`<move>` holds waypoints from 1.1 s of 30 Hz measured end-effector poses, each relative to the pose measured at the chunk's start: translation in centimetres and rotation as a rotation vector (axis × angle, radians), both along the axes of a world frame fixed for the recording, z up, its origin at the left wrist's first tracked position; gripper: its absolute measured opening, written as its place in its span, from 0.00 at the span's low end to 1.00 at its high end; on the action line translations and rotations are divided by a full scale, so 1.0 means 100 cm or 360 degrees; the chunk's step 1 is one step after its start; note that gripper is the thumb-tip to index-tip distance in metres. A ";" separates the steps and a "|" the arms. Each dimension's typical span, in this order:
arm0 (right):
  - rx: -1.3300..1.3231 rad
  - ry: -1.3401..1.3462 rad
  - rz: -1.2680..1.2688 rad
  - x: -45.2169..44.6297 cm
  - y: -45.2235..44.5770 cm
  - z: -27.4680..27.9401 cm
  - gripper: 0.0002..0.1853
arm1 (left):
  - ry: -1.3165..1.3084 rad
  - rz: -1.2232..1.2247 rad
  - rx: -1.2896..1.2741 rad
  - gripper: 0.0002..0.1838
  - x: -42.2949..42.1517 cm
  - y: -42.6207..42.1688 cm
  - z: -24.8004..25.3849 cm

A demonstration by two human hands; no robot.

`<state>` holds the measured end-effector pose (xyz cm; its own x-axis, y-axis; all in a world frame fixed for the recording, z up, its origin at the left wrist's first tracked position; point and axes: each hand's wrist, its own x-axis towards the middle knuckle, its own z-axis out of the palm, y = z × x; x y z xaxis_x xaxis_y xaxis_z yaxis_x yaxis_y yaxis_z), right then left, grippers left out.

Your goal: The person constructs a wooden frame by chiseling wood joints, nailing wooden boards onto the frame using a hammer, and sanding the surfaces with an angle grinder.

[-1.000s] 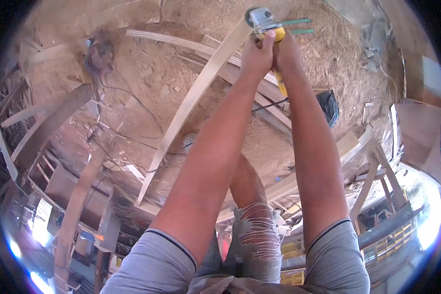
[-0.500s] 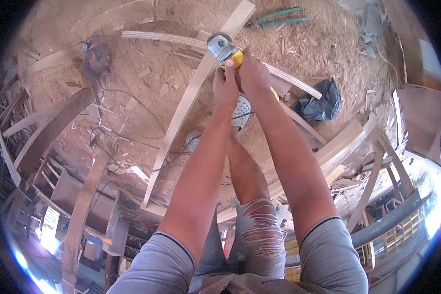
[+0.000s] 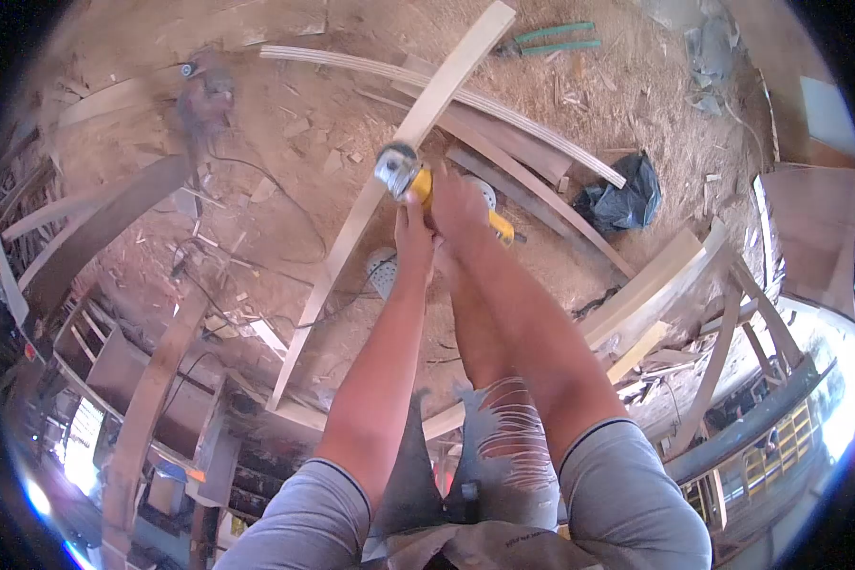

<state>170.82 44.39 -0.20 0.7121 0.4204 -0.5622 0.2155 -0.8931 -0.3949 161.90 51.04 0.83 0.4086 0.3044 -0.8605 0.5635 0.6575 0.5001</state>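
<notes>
Both my hands are wrapped round a yellow angle grinder (image 3: 424,186) with a silver head. My left hand (image 3: 414,236) grips near the head from the left, and my right hand (image 3: 460,205) holds the body from the right. The grinder's disc end is over or against a long wooden board (image 3: 451,84) that runs diagonally across the floor; whether they touch I cannot tell. My shoes, one a perforated clog (image 3: 382,272), stand close to the board, with a dark cord passing near them.
A curved layered strip (image 3: 541,131) crosses the board. Green-handled cutters (image 3: 556,38) lie at the top, a black plastic bag (image 3: 627,195) at the right. Another power tool (image 3: 204,95) sits at upper left with its cord. Timber (image 3: 646,290) and sawdust cover the ground.
My hands and the grinder have moved down and slightly left along the board, nearer my feet. More of the board's upper end and the crossing strip now shows.
</notes>
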 end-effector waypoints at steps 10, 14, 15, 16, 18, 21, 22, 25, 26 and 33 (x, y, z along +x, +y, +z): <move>0.0460 0.0779 -0.1354 -0.038 0.089 0.110 0.25 | -0.0187 -0.0849 0.0620 0.48 -0.154 0.030 0.178; 0.0711 0.0912 -0.1658 -0.048 0.126 0.123 0.17 | -0.0222 -0.1002 0.1197 0.38 -0.191 0.073 0.183; 0.0749 0.0934 -0.1699 -0.051 0.133 0.127 0.17 | -0.0227 -0.1060 0.1295 0.35 -0.188 0.088 0.199; 0.0732 0.0948 -0.1710 -0.054 0.139 0.128 0.19 | -0.0228 -0.1120 0.1391 0.32 -0.181 0.101 0.214; 0.0696 0.0990 -0.1735 -0.064 0.151 0.127 0.23 | -0.0174 -0.0901 0.1359 0.25 -0.183 0.113 0.218; 0.0772 0.1130 -0.1826 -0.076 0.170 0.146 0.20 | -0.0101 -0.0648 0.1078 0.22 -0.199 0.132 0.215; 0.0796 0.1118 -0.1835 -0.080 0.173 0.148 0.20 | -0.0126 -0.0512 0.0952 0.21 -0.200 0.138 0.216; 0.0837 0.1098 -0.1829 -0.097 0.184 0.151 0.19 | -0.0190 -0.0229 0.0739 0.18 -0.211 0.143 0.213; 0.0833 0.1097 -0.1802 -0.102 0.187 0.150 0.19 | -0.0212 -0.0162 0.0692 0.17 -0.214 0.143 0.211; 0.0817 0.1086 -0.1772 -0.118 0.189 0.148 0.20 | -0.0132 -0.0304 0.0718 0.16 -0.235 0.155 0.204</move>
